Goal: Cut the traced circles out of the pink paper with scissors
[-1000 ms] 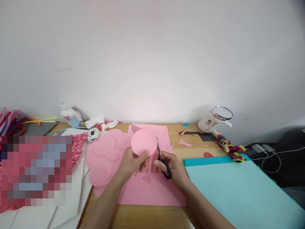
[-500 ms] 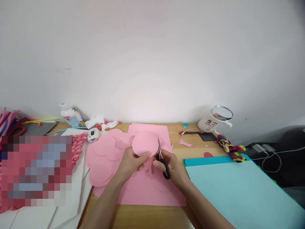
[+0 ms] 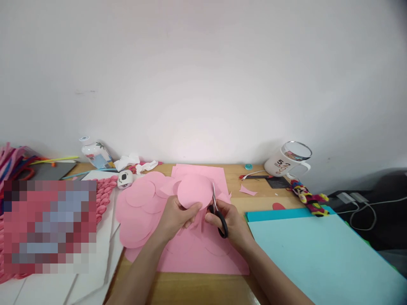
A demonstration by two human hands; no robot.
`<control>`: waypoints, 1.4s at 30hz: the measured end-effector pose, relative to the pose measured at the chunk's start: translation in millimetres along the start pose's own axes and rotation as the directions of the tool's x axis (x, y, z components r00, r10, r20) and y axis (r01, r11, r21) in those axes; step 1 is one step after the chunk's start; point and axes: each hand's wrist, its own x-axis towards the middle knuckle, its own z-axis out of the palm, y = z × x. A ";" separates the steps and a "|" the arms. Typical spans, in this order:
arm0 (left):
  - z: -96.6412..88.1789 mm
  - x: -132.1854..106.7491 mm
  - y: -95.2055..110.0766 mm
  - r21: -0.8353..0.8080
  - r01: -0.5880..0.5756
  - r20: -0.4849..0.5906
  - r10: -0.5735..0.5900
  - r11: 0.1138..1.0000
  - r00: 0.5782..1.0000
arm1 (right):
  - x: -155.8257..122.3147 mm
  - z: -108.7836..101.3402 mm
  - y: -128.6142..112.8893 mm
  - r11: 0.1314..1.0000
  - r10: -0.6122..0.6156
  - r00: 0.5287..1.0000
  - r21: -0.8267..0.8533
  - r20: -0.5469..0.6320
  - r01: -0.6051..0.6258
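Note:
My left hand (image 3: 179,216) pinches a round pink paper piece (image 3: 194,190) along its lower edge, thumb on top. Scissors (image 3: 221,222) with black handles are gripped in my right hand (image 3: 230,218); their metal blades point up at the right edge of the round piece. Whether the blades are fully closed is hard to make out. A pink paper strip hangs below the round piece between my hands. Underneath lie pink paper sheets (image 3: 203,264), with several cut pink paper circles (image 3: 136,224) overlapping to the left.
Blue sheets (image 3: 305,245) lie at right, with a small colourful doll (image 3: 310,199) on their far edge. A white mug (image 3: 288,161) stands by the wall. A pink scrap (image 3: 248,190) lies nearer. At left are white boards (image 3: 92,279), a blurred-out area and a white bottle (image 3: 95,153).
Almost nothing differs. The view has shifted very slightly, and both hands keep their hold on the paper and the scissors.

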 end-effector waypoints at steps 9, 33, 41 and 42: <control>0.7 0.6 2.2 -0.027 0.009 -0.017 -0.009 1.000 1.000 | 1.3 -2.7 8.9 1.000 0.009 1.000 0.026 -0.006 -0.009; 1.1 0.4 7.8 -0.027 0.003 -0.081 -0.005 1.000 0.997 | 0.3 -2.8 5.8 0.997 0.069 0.997 0.025 -0.026 -0.069; 1.1 0.8 9.2 -0.037 0.019 -0.092 -0.022 0.999 0.996 | 1.3 -1.7 5.7 0.998 0.058 0.998 0.038 -0.023 -0.057; 1.0 1.1 8.9 -0.042 0.016 -0.094 -0.020 0.999 0.995 | 1.7 -1.8 6.1 0.998 0.055 0.998 0.040 -0.022 -0.054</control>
